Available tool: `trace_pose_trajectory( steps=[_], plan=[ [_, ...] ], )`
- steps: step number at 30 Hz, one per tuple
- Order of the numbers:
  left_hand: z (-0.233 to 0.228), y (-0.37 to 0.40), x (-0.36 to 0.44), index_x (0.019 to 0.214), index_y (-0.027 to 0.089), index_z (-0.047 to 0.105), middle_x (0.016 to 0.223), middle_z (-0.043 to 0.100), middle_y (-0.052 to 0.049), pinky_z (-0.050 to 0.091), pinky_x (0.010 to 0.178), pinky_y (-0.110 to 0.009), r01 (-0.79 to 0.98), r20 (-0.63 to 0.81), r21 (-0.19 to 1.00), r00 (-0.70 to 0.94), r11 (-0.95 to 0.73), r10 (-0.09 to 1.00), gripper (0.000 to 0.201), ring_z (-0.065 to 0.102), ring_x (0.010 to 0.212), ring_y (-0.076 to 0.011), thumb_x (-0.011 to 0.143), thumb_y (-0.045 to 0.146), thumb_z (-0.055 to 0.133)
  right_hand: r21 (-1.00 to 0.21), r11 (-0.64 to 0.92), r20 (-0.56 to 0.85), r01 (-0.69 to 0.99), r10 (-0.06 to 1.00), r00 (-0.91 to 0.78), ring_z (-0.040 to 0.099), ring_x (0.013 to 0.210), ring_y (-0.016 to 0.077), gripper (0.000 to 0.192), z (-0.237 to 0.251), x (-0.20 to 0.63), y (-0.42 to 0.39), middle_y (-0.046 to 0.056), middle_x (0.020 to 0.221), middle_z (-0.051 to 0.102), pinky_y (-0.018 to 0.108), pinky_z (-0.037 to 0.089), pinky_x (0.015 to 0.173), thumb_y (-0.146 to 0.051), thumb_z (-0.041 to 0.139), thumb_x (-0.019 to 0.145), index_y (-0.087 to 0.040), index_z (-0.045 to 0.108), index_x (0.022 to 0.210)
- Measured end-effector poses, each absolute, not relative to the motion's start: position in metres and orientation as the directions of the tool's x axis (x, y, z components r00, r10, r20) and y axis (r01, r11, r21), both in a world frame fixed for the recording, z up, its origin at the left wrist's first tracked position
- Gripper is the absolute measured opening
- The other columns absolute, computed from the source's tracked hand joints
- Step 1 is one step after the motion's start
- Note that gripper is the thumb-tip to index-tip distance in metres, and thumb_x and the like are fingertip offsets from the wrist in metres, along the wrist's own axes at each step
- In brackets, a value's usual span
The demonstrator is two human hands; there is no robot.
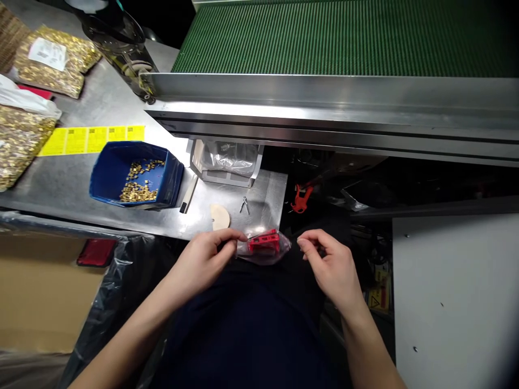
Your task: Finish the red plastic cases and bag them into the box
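Note:
My left hand (214, 251) pinches the edge of a clear plastic bag (286, 246) between thumb and forefinger. A red plastic part (263, 242) with slots lies inside the bag, over my lap. A short gap separates the bag from my right hand (326, 256), whose thumb and fingertips are pressed together; whatever may be between them is too small to make out. On the metal table just beyond the bag rest a small pair of metal nippers (244, 205) and a pale half-round piece (219, 216).
Small brass pieces lie in a blue bin (97, 178). A grey tray (227, 177) holds clear bags near a knife-like tool (188, 194). A metal-edged green conveyor (324, 38) crosses ahead. Yellow labels (96, 139) and a filled bag (52, 59) are left; a white panel (454, 292) stands right.

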State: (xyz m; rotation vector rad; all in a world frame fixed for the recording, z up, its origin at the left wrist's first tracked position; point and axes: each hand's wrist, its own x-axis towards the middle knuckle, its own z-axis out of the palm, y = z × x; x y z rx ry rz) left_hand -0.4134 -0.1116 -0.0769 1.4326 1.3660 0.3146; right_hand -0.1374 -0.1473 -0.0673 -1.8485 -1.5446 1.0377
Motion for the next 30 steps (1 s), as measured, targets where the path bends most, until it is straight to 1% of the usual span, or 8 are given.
trace_pose_trajectory(
  steps=[3,6,11,13,17,23,28,30],
  plan=[
    [-0.089,-0.108,-0.414,0.114,0.019,0.073,0.070,0.064,0.001,0.040,0.054,-0.025,0.430,-0.540,0.813,0.305,0.393,0.785,0.035,0.056,0.059,-0.0164,0.096,0.037,0.049,-0.841,-0.304,-0.293,0.447,0.951,0.096,0.065,0.066,0.0162,0.023,-0.084,-0.134,-0.142,0.001,0.079,0.067,0.027,0.053,0.063,-0.043,0.061,0.098,-0.023,0.072,0.098],
    [-0.096,-0.106,-0.413,0.112,0.018,0.073,0.068,0.062,0.001,0.040,0.055,-0.025,0.394,-0.554,0.815,0.314,0.425,0.771,0.033,0.056,0.060,-0.0160,0.095,0.035,0.050,-0.841,-0.212,-0.262,0.498,0.964,-0.033,0.069,0.090,0.0196,0.022,-0.091,-0.135,-0.139,0.004,0.103,0.069,0.030,0.057,0.078,-0.029,0.055,0.099,-0.025,0.070,0.114],
    [-0.094,-0.106,-0.413,0.111,0.019,0.073,0.069,0.062,0.001,0.041,0.056,-0.025,0.411,-0.532,0.826,0.339,0.387,0.776,0.032,0.056,0.061,-0.0158,0.096,0.032,0.048,-0.747,0.054,-0.200,0.663,0.932,-0.302,0.053,0.134,0.0265,0.067,-0.090,-0.151,-0.137,0.006,0.145,0.050,0.045,0.048,0.112,-0.011,0.058,0.089,-0.036,0.046,0.150],
    [-0.091,-0.107,-0.416,0.111,0.020,0.074,0.073,0.066,0.001,0.043,0.058,-0.026,0.439,-0.519,0.829,0.369,0.347,0.771,0.032,0.058,0.063,-0.0164,0.098,0.033,0.048,-0.695,0.109,-0.158,0.711,0.941,-0.299,0.057,0.128,0.0286,0.063,-0.093,-0.159,-0.135,0.007,0.137,0.057,0.046,0.051,0.107,-0.017,0.066,0.090,-0.036,0.050,0.148],
    [-0.087,-0.112,-0.424,0.124,0.026,0.068,0.109,0.072,-0.004,0.053,0.081,-0.033,0.526,-0.403,0.837,0.405,0.151,0.821,0.036,0.067,0.093,-0.0235,0.096,0.048,0.060,-0.673,0.114,-0.123,0.731,0.957,-0.262,0.068,0.096,0.0227,0.016,-0.102,-0.170,-0.129,0.003,0.101,0.071,0.034,0.054,0.086,-0.027,0.061,0.100,-0.030,0.074,0.109],
    [-0.098,-0.123,-0.417,0.151,0.030,0.042,0.147,0.050,-0.013,0.047,0.109,-0.049,0.627,-0.132,0.737,0.499,-0.252,0.856,0.086,0.051,0.133,-0.0344,0.078,0.049,0.085,-0.745,-0.002,-0.178,0.667,0.964,-0.197,0.066,0.078,0.0173,0.015,-0.100,-0.173,-0.129,0.001,0.093,0.071,0.027,0.048,0.068,-0.030,0.058,0.101,-0.026,0.072,0.095],
    [-0.110,-0.130,-0.400,0.110,0.022,0.065,0.105,0.066,-0.008,0.054,0.081,-0.036,0.655,-0.046,0.701,0.436,-0.282,0.899,0.014,0.065,0.095,-0.0244,0.099,0.026,0.057,-0.789,-0.107,-0.225,0.606,0.967,-0.123,0.064,0.071,0.0159,0.015,-0.098,-0.171,-0.128,0.001,0.086,0.071,0.026,0.048,0.067,-0.030,0.060,0.097,-0.024,0.070,0.088],
    [-0.113,-0.132,-0.396,0.093,0.021,0.063,0.086,0.066,-0.003,0.049,0.071,-0.031,0.672,-0.047,0.717,0.309,-0.184,0.950,0.012,0.064,0.079,-0.0192,0.100,0.023,0.053,-0.779,-0.183,-0.262,0.600,0.964,-0.046,0.063,0.066,0.0154,0.016,-0.099,-0.171,-0.130,-0.001,0.078,0.070,0.025,0.047,0.064,-0.033,0.061,0.097,-0.024,0.069,0.085]
  ],
)
